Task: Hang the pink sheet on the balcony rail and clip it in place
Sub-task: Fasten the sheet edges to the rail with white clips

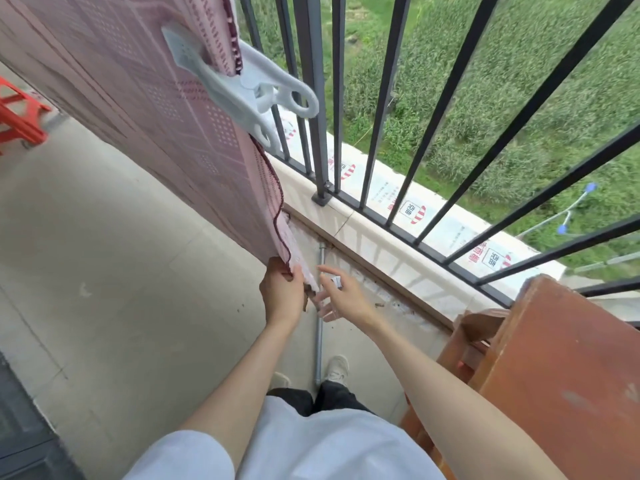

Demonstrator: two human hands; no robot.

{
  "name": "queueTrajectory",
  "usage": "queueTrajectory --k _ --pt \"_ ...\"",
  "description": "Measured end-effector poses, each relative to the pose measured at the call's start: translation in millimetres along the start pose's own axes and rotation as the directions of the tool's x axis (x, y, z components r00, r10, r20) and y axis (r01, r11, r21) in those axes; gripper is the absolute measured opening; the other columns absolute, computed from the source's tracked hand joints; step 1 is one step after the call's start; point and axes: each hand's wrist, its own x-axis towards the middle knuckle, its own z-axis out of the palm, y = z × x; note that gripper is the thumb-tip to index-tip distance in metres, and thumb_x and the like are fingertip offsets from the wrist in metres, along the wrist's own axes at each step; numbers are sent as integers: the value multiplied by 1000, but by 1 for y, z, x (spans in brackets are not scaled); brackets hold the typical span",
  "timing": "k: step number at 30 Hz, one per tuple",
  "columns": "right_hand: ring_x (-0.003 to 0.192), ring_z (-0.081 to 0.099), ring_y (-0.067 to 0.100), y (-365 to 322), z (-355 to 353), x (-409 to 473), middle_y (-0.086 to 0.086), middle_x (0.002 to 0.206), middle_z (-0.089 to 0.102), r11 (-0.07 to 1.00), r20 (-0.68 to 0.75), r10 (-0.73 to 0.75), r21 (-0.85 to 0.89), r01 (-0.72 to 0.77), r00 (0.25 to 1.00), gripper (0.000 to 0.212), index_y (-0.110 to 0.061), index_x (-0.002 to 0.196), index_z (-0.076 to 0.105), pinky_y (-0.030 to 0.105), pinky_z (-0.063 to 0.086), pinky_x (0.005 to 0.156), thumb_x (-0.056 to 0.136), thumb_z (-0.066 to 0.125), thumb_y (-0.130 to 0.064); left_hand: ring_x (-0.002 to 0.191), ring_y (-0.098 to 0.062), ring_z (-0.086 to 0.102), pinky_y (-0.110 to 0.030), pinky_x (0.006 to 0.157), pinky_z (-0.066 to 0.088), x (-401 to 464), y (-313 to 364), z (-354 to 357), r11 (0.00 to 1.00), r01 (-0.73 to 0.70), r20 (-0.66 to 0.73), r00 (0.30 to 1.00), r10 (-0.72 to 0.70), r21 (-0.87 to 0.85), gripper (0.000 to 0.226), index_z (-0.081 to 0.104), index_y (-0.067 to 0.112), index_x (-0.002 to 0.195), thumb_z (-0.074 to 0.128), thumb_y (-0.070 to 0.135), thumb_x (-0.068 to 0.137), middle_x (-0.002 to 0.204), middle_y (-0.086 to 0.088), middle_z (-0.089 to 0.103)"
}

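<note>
Left hand [282, 292] fingers pinch the woven pink sheet [145, 98] corner; right hand [341, 294] fingers spread, gripping nothing.

Single head-worn wide-angle view, looking steeply down, close over both hands [311, 296], facing balcony railing [391, 109]

Pink sheet [145, 109] with pale dotted squares and maroon edging, white clip [242, 88], black rail [381, 109], red stool [19, 116], reddish-brown table [561, 368], green field [502, 98]
</note>
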Motion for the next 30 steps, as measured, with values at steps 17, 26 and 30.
queueTrajectory --k 17,26,30 --pt "72 52 11 26 -11 1 5 83 55 848 107 270 444 -290 957 16 -2 103 58 19 43 61 94 52 -13 95 -37 61 -39 84 47 7 -5 5 978 202 47 979 -200 -46 23 59 -2 90 53 19 80 92 -21 69" --pt "45 43 8 37 -7 -1 5 65 54 919 -57 236 338 -204 970 21 -2 104 59 17 33 45 89 62 -16 86 -30 68 -46 88 52 9 -13 0 963 238 147 965 -219 -126 26 64 10 65 47 29 66 76 -10 72" --pt "43 37 5 36 -4 -1 5 67 43 895 7 195 409 -181 981 6 0 90 53 16 27 44 87 48 4 87 -32 66 -36 81 49 6 -14 -2 988 156 157 976 -153 -6 29 63 7 68 48 29 78 76 -11 72"
